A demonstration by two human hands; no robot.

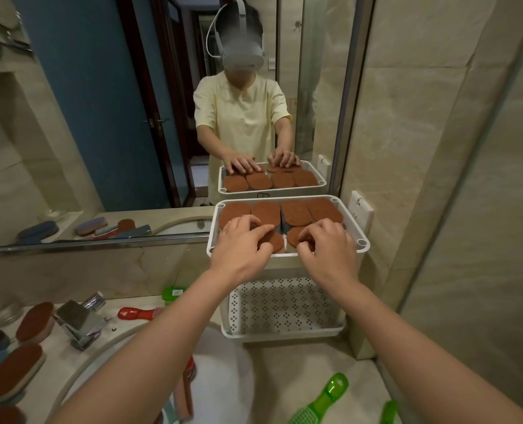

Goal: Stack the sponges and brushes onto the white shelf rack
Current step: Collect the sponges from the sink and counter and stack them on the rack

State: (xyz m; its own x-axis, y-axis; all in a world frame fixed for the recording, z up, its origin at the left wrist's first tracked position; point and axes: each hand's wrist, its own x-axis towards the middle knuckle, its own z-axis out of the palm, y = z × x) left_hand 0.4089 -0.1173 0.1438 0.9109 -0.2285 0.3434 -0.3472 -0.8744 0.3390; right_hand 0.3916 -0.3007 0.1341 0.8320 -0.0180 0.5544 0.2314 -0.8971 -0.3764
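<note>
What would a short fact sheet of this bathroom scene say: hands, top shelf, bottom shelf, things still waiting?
Place: counter below a mirror
Left hand: fingers curled on a front-row sponge
Right hand: fingers curled on a second front sponge
White shelf rack, top tray: four back-row sponges lying flat
Bottom tray: perforated floor, nothing visible on it
Still on counter: loose brown sponges at left, red-handled brush, green brushes
</note>
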